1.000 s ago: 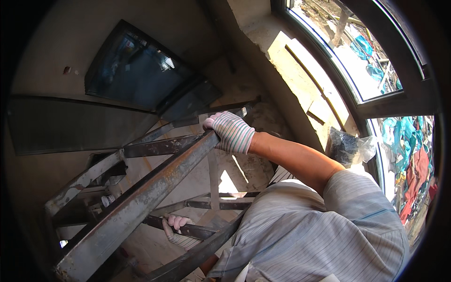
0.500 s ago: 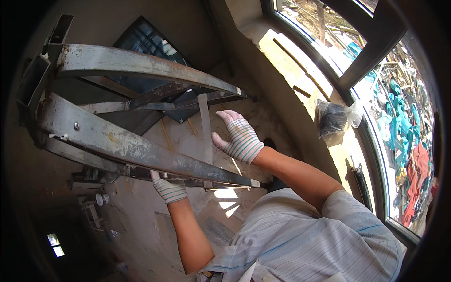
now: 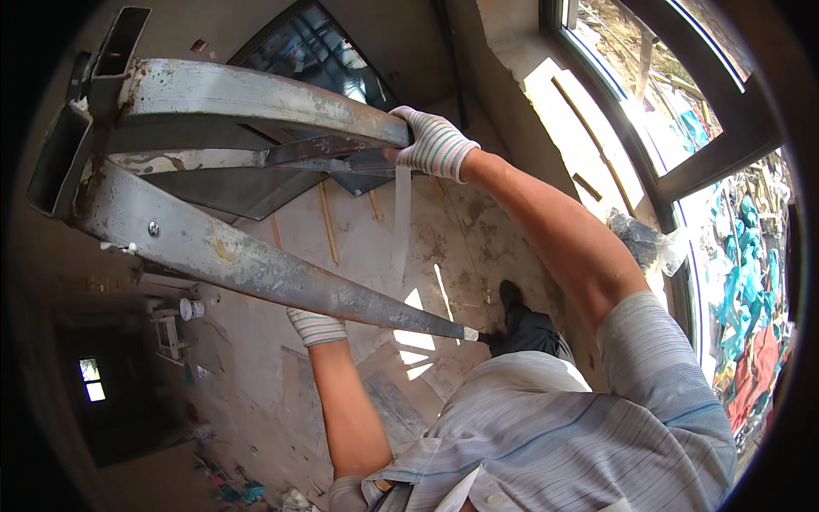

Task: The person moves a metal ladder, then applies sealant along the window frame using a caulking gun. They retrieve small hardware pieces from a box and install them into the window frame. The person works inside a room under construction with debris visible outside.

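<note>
A worn metal frame (image 3: 230, 247) of grey rectangular tubes, stained with rust, spreads across the left and middle of the view. Its open tube ends (image 3: 64, 158) stand at the far left, and a bolt head shows on the near rail. My right hand (image 3: 433, 143), in a striped knit glove, is closed around the end of the far rail, fingers over the top and thumb below. My left hand (image 3: 316, 327), gloved alike, reaches up behind the near rail. That rail hides its fingers, so their grip cannot be seen.
Dark glass panels (image 3: 320, 64) lean against the far wall. On the right, a window (image 3: 665, 162) has a sill with a plastic-wrapped dark bundle (image 3: 636, 239). A white bucket (image 3: 191, 309) stands at the left. My shoe (image 3: 510, 294) is on the dusty floor.
My right hand has gone from open in the air to gripping the far rail. The frame's near and far rails look wider apart, and my left hand is now more hidden behind the near rail.
</note>
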`<state>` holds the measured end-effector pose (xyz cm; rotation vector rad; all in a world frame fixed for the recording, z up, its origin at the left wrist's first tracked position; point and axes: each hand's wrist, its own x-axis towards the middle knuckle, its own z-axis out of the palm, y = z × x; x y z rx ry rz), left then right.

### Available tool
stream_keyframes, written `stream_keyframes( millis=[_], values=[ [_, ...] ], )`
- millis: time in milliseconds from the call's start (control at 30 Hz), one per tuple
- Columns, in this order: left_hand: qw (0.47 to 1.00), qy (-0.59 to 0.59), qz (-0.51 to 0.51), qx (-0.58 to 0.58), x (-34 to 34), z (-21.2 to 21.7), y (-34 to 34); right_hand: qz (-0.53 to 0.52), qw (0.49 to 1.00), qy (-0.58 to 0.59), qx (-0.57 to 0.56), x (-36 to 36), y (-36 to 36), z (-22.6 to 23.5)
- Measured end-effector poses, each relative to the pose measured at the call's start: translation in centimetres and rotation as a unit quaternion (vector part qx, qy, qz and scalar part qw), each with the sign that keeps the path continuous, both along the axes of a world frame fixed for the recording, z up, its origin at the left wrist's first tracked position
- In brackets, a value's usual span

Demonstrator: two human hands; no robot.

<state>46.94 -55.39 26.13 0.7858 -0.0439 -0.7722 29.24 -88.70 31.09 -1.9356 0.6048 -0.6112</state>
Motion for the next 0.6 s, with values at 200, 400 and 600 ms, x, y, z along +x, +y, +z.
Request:
stream_keyframes(
  millis=[200, 400, 600],
  values=[
    [0.988, 0.101, 0.078, 0.085, -2.7, 6.0, 1.0, 0.061, 0.997, -0.004, -0.04, -1.1, 2.6, 0.1],
    [0.983, 0.048, 0.038, 0.175, 2.7, 5.3, 7.1, 0.064, 0.995, -0.003, -0.076, -1.4, 7.5, -0.8],
    [0.992, 0.012, -0.086, 0.094, 11.2, 2.5, 14.3, 0.112, 0.989, 0.065, -0.077, 0.2, 12.8, -0.1]
  ],
)
